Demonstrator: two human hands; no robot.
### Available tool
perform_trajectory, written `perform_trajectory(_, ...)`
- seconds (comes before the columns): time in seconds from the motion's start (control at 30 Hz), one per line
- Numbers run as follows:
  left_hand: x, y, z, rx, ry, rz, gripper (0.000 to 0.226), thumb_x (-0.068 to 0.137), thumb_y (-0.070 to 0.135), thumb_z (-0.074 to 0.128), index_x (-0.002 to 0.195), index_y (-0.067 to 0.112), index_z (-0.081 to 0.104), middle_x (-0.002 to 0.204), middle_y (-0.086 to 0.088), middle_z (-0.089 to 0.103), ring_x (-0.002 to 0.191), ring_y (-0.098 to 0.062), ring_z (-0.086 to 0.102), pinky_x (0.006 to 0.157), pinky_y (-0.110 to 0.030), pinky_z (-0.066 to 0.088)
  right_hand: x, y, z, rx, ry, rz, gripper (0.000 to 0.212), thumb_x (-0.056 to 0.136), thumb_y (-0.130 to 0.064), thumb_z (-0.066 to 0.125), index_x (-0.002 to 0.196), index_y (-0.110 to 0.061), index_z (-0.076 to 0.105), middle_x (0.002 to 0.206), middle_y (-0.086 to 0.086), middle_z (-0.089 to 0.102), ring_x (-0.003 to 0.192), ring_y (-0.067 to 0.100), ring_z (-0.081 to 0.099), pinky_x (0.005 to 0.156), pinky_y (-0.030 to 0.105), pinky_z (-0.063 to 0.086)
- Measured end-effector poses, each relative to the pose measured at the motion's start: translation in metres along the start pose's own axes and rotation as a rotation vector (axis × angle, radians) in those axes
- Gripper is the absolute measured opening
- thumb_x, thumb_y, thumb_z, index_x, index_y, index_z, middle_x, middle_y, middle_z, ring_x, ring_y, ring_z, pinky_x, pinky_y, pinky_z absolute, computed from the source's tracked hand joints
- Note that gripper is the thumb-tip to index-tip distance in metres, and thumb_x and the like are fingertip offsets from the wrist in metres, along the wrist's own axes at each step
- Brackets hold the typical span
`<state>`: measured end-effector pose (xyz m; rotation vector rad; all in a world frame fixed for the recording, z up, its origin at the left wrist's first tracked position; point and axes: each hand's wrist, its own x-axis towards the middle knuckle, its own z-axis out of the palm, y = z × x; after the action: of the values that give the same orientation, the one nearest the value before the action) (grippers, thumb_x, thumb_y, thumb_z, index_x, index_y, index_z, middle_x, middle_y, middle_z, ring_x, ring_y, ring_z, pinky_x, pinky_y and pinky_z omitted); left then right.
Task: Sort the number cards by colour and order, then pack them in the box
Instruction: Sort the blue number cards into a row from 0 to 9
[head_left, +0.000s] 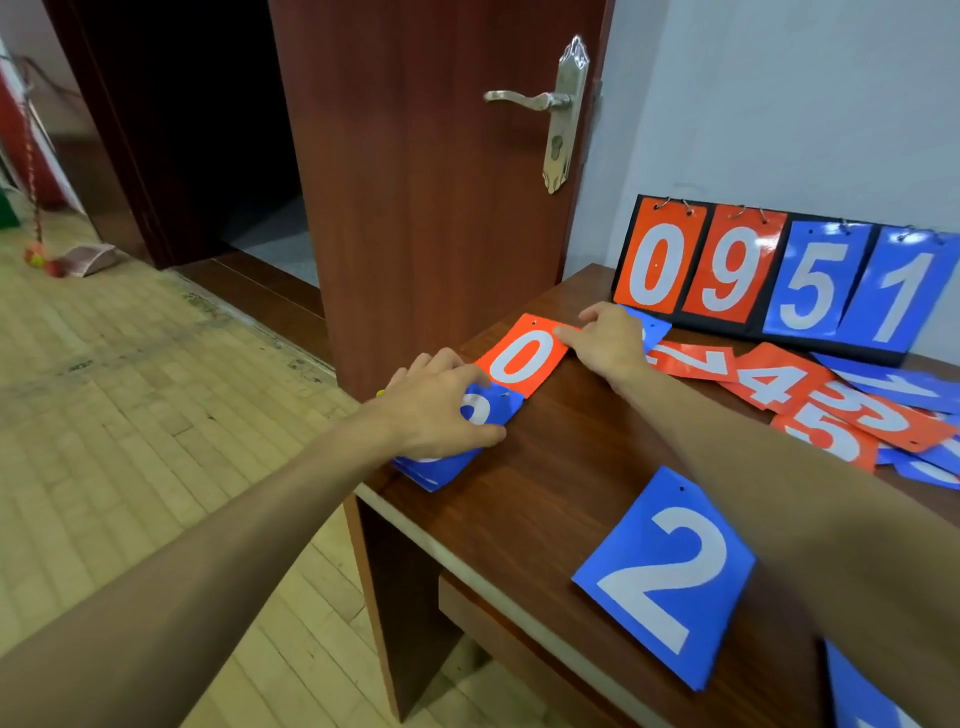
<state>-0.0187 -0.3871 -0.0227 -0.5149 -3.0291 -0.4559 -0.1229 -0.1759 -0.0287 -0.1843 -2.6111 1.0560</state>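
A brown door (415, 208) with silver handle (524, 98) stands beside the desk (571, 457).

scoreboard (763, 270): black frame, upper right; two orange-red cards, then two blue, all with white digits
zero card (524, 358): orange-red, white 0, mid frame
blue stack (441, 470): blue, a bit of white digit showing, just left of centre
two card (665, 577): blue, big white 2, lower right
loose pile (831, 405): orange-red and blue mixed, white numbers, right edge
table (571, 467): dark reddish-brown wood grain, pale edge strip
door (415, 182): same reddish brown
handle (524, 98): silvery
floor (130, 389): pale yellow wood, kinda brick pattern
wall (779, 104): light grey
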Motion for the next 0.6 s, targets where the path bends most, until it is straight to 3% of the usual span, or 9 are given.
perform_trajectory(0.1,0.015,0.011,-0.001,-0.068,0.137,0.031,0.044,0.086,0.047,0.057,0.125,0.029,0.052,0.127,0.003,0.045,0.118,-0.017,0.042,0.098,-0.033,0.036,0.013,0.006,-0.024,-0.117,0.016,-0.099,0.05,0.085,-0.042,0.064,0.119,-0.005,0.061,0.119,0.013,0.063,0.111,0.026,0.058,0.093,0.036,0.047)
perform_trajectory(0.2,0.039,0.027,0.002,-0.145,0.156,0.059,0.032,0.087,0.033,0.059,0.118,0.024,0.059,0.119,0.0,0.052,0.113,-0.02,0.051,0.099,-0.039,0.042,0.014,0.025,-0.045,-0.459,-0.262,-0.184,0.076,0.072,-0.074,0.057,0.122,-0.016,0.059,0.126,0.007,0.059,0.113,0.025,0.054,0.093,0.04,0.046)
perform_trajectory(0.27,0.054,0.038,0.007,-0.172,0.147,0.074,0.028,0.086,0.026,0.059,0.114,0.022,0.063,0.115,-0.001,0.055,0.11,-0.02,0.054,0.098,-0.037,0.043,0.01,0.041,-0.051,-0.636,-0.425,-0.181,0.09,0.067,-0.083,0.048,0.134,-0.023,0.049,0.141,0.002,0.047,0.127,0.025,0.045,0.104,0.044,0.038)
perform_trajectory(0.33,0.069,0.049,0.013,-0.21,0.166,0.092,0.026,0.086,0.02,0.059,0.111,0.018,0.065,0.113,-0.003,0.058,0.108,-0.02,0.056,0.095,-0.029,0.042,0.009,0.051,-0.055,-0.665,-0.423,-0.238,0.084,0.074,-0.078,0.046,0.136,-0.021,0.048,0.141,0.002,0.048,0.127,0.024,0.045,0.104,0.041,0.038)
perform_trajectory(0.43,0.087,0.064,0.021,-0.256,0.191,0.083,0.024,0.085,0.015,0.059,0.108,0.016,0.067,0.108,-0.004,0.061,0.102,-0.019,0.058,0.087,-0.023,0.041,0.01,0.054,-0.068,-0.732,-0.388,-0.375,0.049,0.092,-0.05,0.048,0.125,-0.015,0.056,0.124,0.009,0.059,0.107,0.024,0.054,0.083,0.032,0.043)
perform_trajectory(0.5,0.095,0.073,0.028,-0.289,0.192,0.074,0.022,0.085,0.014,0.059,0.105,0.017,0.067,0.102,-0.004,0.06,0.096,-0.02,0.058,0.085,-0.024,0.043,0.01,0.059,-0.081,-0.788,-0.425,-0.412,0.036,0.093,-0.034,0.049,0.122,-0.014,0.055,0.121,0.011,0.059,0.105,0.025,0.054,0.084,0.033,0.045)
perform_trajectory(0.6,0.1,0.088,0.038,-0.313,0.185,0.101,0.021,0.084,0.012,0.059,0.103,0.015,0.066,0.101,-0.005,0.061,0.091,-0.018,0.058,0.082,-0.024,0.044,0.007,0.071,-0.098,-0.879,-0.468,-0.434,0.033,0.09,-0.025,0.051,0.121,-0.014,0.054,0.118,0.012,0.058,0.103,0.027,0.054,0.086,0.037,0.048)
